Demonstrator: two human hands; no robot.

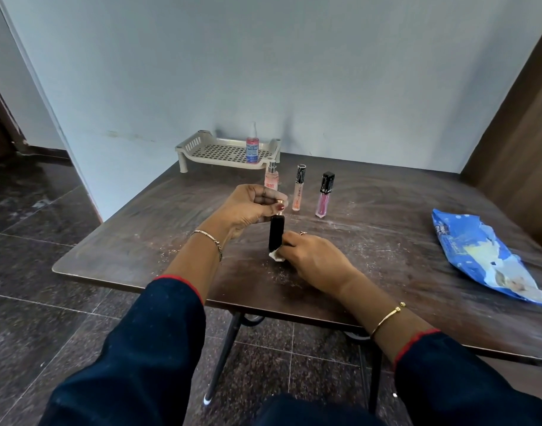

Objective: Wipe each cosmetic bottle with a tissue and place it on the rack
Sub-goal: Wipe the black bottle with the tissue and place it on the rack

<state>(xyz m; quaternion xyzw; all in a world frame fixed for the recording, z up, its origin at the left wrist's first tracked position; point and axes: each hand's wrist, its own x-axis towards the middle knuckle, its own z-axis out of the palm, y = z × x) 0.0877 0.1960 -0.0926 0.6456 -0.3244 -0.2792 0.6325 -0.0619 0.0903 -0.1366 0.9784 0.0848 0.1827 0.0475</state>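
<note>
Left hand (252, 207) is gripping the gold-collared top of a black bottle (276, 233), fingers curled round the cap, and is holding it upright; whether its base is touching the worktop (140, 229) cannot be told. Right hand (315, 259) is pinching a small white tissue (276, 256) against the bottle's lower end, fingers curled in on it. The black bottle is sitting between the two hands, toward the front half of the worktop. Behind it three more items are standing upright in a row on the worktop: a pink spray bottle (271, 179), partly hidden by the left hand, a peach gloss tube (298, 189) and a purple gloss tube (324, 195), each apart from its neighbour. At the back edge, against the wall, a beige rack (211, 153) is carrying one blue-labelled spray bottle (252, 149), upright toward its right side. A crumpled blue tissue packet (485, 259) is lying flat near the right edge, well apart from both hands
</note>
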